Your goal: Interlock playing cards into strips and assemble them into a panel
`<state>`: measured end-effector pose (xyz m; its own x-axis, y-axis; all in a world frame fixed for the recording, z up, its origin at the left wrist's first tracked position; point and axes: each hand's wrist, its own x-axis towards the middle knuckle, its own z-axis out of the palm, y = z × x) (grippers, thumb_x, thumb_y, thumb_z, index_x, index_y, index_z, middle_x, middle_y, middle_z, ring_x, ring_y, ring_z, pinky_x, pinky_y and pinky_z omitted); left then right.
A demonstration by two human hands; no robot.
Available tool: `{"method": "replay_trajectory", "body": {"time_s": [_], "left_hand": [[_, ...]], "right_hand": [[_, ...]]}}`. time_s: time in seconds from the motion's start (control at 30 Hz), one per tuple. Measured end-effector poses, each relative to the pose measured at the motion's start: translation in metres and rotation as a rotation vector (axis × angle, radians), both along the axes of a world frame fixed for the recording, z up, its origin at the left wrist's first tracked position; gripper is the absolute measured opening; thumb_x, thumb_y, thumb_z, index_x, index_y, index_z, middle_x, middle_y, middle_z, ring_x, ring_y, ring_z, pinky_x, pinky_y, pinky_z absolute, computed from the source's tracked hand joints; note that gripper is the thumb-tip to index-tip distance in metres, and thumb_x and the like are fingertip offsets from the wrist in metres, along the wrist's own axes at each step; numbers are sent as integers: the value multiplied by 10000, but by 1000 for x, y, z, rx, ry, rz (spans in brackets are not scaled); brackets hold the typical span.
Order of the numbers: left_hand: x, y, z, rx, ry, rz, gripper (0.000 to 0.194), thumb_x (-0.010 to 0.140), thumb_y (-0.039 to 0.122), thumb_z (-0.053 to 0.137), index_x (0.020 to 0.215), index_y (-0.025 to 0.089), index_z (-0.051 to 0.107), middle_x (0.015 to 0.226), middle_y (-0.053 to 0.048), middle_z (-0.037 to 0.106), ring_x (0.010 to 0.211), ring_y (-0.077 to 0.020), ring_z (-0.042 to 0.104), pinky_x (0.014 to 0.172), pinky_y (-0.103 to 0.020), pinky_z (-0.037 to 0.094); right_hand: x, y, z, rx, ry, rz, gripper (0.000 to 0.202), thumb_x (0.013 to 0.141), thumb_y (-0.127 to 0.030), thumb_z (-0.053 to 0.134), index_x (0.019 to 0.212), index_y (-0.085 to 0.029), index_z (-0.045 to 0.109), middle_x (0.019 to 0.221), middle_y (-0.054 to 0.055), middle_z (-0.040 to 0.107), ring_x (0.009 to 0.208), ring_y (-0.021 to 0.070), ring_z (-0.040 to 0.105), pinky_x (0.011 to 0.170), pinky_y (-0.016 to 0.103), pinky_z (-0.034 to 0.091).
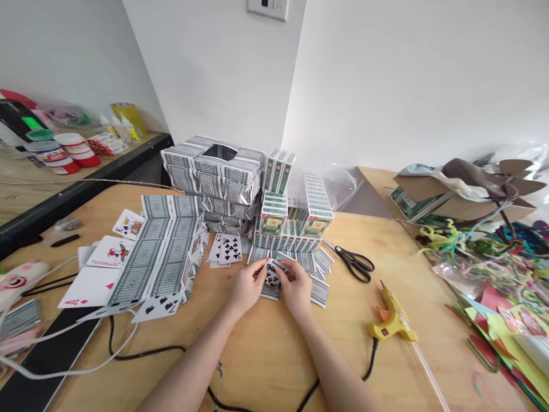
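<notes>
Clearly, a wooden table [253,355] stands before a white wall [403,86]. At right, a cardboard box [429,198] has brownish cloth [465,171] at its opening. Near the table's middle, the left hand [246,284] and right hand [297,284] both pinch one playing card [271,277], face toward the camera; fingers cover its edges, so its long axis I cannot tell.

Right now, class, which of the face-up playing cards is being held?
The black-pipped card, pinched by the left hand and right hand; others, such as the red ace, are untouched.
</notes>
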<state>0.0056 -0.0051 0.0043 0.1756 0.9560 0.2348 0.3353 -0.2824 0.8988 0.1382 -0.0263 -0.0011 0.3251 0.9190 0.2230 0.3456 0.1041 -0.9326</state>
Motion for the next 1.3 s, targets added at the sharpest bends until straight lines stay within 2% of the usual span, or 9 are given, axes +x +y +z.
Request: {"method": "replay_trajectory", "body": {"time_s": [0.2, 0.4, 0.57, 0.8, 0.9, 1.0, 1.13, 1.3], "left_hand": [[2, -1, -2, 85, 60, 15, 276, 803, 205, 455, 1033, 176, 604, 976, -63, 663, 826, -158, 630, 712, -248, 514], [1, -1, 6, 163, 78, -40, 302, 816, 136, 400, 1039, 195, 595, 976, -55, 632, 861, -144, 597, 739, -252, 501], [4, -1, 5, 190, 55, -83, 372, 782, 40, 367, 1038, 203, 583, 948, -46, 599, 876, -132, 568, 766, -257, 488], [10, -4, 2, 157, 39, -85, 356, 797, 75, 377, 1066, 216, 564, 980, -47, 606, 912, -142, 567, 809, -282, 474], [12, -7, 5, 100, 2, -14, 315, 793, 108, 416, 1071, 201, 530, 1001, -48, 611, 937, -145, 569, 829, -286, 466], [13, -8, 8, 71, 4, 18, 225, 769, 117, 453, 962, 187, 547, 911, -31, 629, 854, -137, 589, 769, -265, 479], [10, -5, 11, 114, 43, 10, 175, 750, 109, 458, 843, 195, 580, 829, -5, 639, 791, -129, 593, 732, -255, 480], [4, -3, 14, 204, 78, -66, 202, 740, 112, 475, 843, 203, 623, 861, -19, 621, 851, -142, 580, 777, -268, 472]], "right_hand": [[0, -2, 0, 8, -114, -36, 192, 769, -342, 528, 791, -176, 621, 688, 25, 644, 566, 143, 559, 556, 255, 456], [-3, -5, -4, 92, -392, 0, 224, 803, -331, 480, 844, -175, 634, 644, 29, 650, 535, 133, 566, 548, 235, 450], [-8, -7, -5, 113, -504, -40, 227, 755, -300, 504, 878, -155, 628, 598, 24, 625, 504, 124, 544, 515, 215, 431], [-10, -7, -7, 109, -614, -146, 236, 727, -258, 473, 853, -137, 631, 606, 41, 630, 515, 142, 562, 515, 227, 424], [-9, -7, -7, 77, -559, -147, 251, 725, -261, 466, 861, -134, 634, 592, 38, 631, 495, 138, 558, 513, 227, 430], [-7, -9, -3, 7, -416, -99, 247, 742, -268, 456, 855, -141, 635, 584, 30, 628, 501, 138, 559, 521, 227, 442], [-7, -9, 4, -64, -149, -5, 241, 772, -310, 451, 824, -150, 622, 611, 25, 630, 525, 139, 569, 514, 227, 459], [-6, -7, 5, -170, 179, 93, 273, 791, -371, 434, 870, -153, 578, 642, 16, 606, 443, 124, 540, 392, 222, 464]]}}
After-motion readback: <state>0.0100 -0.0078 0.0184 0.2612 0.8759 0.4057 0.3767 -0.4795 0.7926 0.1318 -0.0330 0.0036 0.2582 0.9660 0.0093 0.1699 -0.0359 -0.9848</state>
